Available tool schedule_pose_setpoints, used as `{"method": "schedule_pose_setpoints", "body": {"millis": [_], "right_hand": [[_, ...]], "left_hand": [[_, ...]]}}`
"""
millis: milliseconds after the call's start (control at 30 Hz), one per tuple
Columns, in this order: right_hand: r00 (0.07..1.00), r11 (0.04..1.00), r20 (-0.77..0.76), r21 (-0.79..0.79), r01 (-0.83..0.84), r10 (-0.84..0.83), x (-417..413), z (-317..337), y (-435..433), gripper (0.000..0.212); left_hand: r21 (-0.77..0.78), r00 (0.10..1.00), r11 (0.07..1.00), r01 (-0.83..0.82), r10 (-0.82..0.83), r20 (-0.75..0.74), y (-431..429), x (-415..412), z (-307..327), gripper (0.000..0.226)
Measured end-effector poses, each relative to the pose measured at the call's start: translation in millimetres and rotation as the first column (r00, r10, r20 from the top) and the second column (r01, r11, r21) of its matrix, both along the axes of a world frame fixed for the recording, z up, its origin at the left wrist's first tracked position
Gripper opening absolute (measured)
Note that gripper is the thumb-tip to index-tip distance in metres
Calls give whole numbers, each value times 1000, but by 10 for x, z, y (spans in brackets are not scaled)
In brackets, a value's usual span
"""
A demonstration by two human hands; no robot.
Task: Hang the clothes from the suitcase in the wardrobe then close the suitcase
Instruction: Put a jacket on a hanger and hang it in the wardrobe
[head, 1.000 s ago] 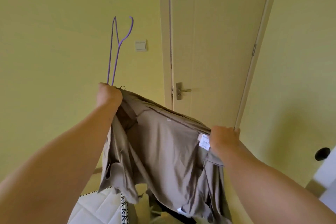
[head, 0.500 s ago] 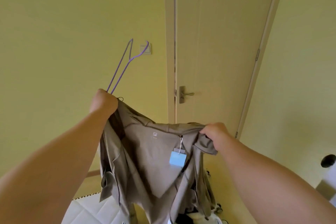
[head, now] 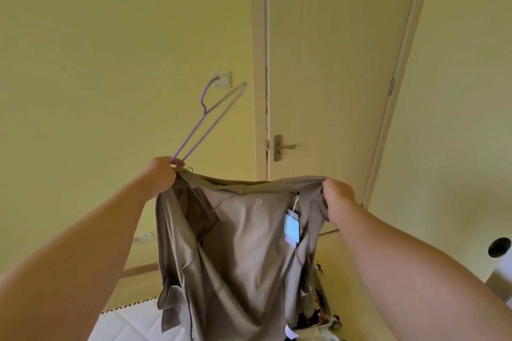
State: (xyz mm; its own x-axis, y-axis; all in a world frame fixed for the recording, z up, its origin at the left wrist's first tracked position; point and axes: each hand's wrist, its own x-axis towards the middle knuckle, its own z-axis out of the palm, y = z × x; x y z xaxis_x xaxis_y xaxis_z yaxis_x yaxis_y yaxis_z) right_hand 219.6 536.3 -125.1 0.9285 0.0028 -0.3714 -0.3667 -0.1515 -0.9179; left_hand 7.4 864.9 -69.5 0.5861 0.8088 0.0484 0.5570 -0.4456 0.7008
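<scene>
I hold a taupe shirt (head: 241, 243) spread open in front of me, collar up, with a light blue tag (head: 292, 227) dangling inside near the neckline. My left hand (head: 160, 177) grips the shirt's left shoulder together with a thin purple wire hanger (head: 206, 116), which sticks up and to the right from my fist. My right hand (head: 338, 196) grips the shirt's right shoulder at the collar. The shirt hangs down and hides most of what lies below it; the suitcase and wardrobe cannot be made out.
A closed cream door (head: 332, 63) with a metal handle (head: 282, 147) stands straight ahead in a yellow wall. A light switch (head: 222, 79) sits left of the door. A white quilted surface (head: 130, 324) shows at the bottom left, and some clutter (head: 321, 310) at the floor.
The hanger has tilted from nearly upright to leaning right. My right hand shifted from the shirt's side up to its collar, and the shirt now hangs spread open with the tag showing.
</scene>
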Motion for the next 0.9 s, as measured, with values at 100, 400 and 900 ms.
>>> {"method": "schedule_pose_setpoints", "body": {"millis": [100,400,900], "right_hand": [[989,956,115,-288,-60,97,39,141,-27,17],[943,897,81,-344,-277,322,296,492,-82,9],[936,774,118,-600,-200,333,355,251,-354,29]], "left_hand": [[42,985,989,139,-134,-113,28,-6,-80,45],[22,794,875,484,-429,-430,163,-163,-208,72],[-58,402,644,763,-542,-738,-120,-77,156,62]]}}
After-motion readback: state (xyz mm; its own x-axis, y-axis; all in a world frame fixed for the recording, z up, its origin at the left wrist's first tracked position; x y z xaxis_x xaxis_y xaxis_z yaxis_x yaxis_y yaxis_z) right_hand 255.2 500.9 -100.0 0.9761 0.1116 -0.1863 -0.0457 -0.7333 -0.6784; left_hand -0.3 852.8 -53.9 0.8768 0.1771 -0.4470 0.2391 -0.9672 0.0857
